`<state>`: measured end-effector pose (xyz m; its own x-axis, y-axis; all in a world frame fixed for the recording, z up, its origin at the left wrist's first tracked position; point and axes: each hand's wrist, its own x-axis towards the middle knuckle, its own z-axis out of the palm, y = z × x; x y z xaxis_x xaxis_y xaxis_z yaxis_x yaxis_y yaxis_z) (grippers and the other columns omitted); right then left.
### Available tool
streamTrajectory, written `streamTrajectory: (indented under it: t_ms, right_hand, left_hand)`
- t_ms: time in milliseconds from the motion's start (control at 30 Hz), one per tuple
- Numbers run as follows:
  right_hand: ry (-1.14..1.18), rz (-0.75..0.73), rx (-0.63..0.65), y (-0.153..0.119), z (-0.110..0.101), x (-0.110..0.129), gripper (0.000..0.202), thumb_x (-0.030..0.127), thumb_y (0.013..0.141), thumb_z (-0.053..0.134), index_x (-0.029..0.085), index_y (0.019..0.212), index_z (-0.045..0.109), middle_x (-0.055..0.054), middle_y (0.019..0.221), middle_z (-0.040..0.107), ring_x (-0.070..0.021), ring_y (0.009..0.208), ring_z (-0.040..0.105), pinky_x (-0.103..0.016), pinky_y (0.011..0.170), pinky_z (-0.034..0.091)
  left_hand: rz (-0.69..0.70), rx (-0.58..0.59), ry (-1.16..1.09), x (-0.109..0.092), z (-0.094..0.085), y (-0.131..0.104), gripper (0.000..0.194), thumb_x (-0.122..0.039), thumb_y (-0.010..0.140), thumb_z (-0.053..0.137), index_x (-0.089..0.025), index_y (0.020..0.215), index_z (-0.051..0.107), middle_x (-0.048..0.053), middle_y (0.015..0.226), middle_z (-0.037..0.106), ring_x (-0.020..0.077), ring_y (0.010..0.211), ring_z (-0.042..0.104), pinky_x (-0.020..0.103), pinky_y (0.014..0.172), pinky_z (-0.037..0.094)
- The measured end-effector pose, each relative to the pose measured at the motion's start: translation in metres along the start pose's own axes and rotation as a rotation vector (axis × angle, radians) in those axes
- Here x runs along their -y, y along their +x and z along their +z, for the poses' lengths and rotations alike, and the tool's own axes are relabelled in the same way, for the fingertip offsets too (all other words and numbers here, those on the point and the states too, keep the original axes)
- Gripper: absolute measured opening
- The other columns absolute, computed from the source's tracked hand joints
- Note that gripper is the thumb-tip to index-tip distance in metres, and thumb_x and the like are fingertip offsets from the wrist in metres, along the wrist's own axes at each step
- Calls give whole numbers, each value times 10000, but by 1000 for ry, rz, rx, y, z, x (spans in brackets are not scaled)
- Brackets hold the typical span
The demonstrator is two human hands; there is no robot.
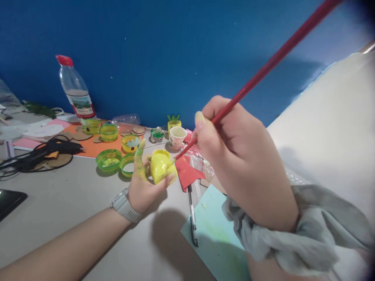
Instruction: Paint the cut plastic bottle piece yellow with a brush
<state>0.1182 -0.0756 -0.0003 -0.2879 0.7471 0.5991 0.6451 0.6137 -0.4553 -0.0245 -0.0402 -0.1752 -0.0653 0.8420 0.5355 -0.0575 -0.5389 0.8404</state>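
A glossy yellow rounded cup (160,168) is held in my left hand (146,183), its thumb along the near side; green and yellow paint marks the fingers. My right hand (234,148) pinches a long red paintbrush (258,78). The brush points down to the left, and its tip meets the right side of the yellow cup. Just behind the cup stand a patterned white paper cup (177,138) and a small container of green paint (157,135).
Green and yellow bowls (109,160) stand left of my left hand. Farther left are a bottle (78,93) and a black-cabled tool (55,148). Red paper (187,173), a pen (192,218) and light blue paper (216,230) lie on the right. A blue wall (152,58) rises behind.
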Motion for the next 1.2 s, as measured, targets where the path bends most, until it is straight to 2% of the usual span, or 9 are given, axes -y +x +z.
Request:
streamTrajectory:
  t_ms: [167, 333, 467, 633, 767, 867, 1000, 1100, 1200]
  right_hand:
    - [100, -19, 101, -1, 14, 2, 240, 173, 1004, 452, 233, 781, 384, 68, 597, 396, -96, 473, 427, -243, 451, 345]
    - [-26, 80, -53, 3, 7, -9, 287, 136, 984, 459, 227, 727, 372, 75, 544, 335, -86, 434, 347, -245, 452, 323]
    - [46, 82, -106, 0, 2, -4, 253, 161, 984, 465, 221, 746, 404, 76, 568, 375, -77, 442, 317, -230, 426, 315]
    - [130, 35, -8, 0, 7, -1, 234, 172, 999, 457, 228, 779, 399, 72, 596, 408, -84, 469, 415, -223, 437, 339]
    - [-31, 78, -53, 3, -4, -13, 296, 134, 977, 459, 230, 721, 346, 72, 549, 318, -87, 421, 337, -245, 416, 287]
    - [-19, 133, -111, 1, -19, -12, 295, 155, 987, 470, 224, 721, 363, 73, 542, 354, -81, 413, 301, -238, 397, 268]
    - [215, 161, -179, -7, -36, 2, 286, 310, 1046, 454, 232, 771, 433, 66, 574, 417, -88, 461, 392, -203, 426, 344]
    - [254, 173, -196, -11, -53, 7, 309, 321, 1045, 461, 229, 752, 429, 68, 549, 420, -80, 443, 387, -181, 401, 333]
    - [239, 193, -292, -14, -70, 8, 310, 283, 1030, 496, 221, 730, 452, 72, 523, 404, -68, 418, 342, -157, 364, 299]
  left_hand:
    - [52, 4, 19, -3, 0, 1, 948, -268, 743, 798, -390, 1510, 253, 16, 973, 610, 176, 762, 677, 306, 649, 604]
    - [11, -17, 8, 0, 0, -1, 1000, -240, 734, 806, -432, 1513, 209, 13, 1039, 593, 167, 834, 669, 318, 719, 607]
    - [39, -12, 30, 3, -1, -2, 1029, -230, 728, 809, -445, 1517, 185, 7, 1031, 583, 168, 841, 656, 318, 727, 599]
    - [100, -33, 38, 3, -1, 1, 974, -288, 729, 815, -448, 1496, 236, 4, 1016, 585, 182, 881, 656, 324, 736, 596]
    - [69, -40, 56, -1, -2, 1, 955, -266, 731, 812, -432, 1489, 257, 0, 997, 587, 174, 805, 642, 322, 675, 594]
    - [86, -22, 13, -13, 0, 1, 960, -275, 706, 832, -444, 1475, 282, -1, 1013, 584, 185, 832, 639, 328, 694, 594]
    - [64, -43, -137, -42, 5, 6, 912, -232, 659, 863, -435, 1418, 401, 11, 1039, 567, 181, 878, 628, 298, 713, 599]
    - [71, -49, -262, -65, 6, 14, 1014, -189, 615, 874, -489, 1433, 356, 7, 1070, 559, 198, 896, 629, 328, 700, 615]
    - [133, -88, -278, -81, 8, 25, 893, -160, 624, 854, -407, 1390, 466, 11, 1047, 592, 184, 874, 638, 277, 681, 614]
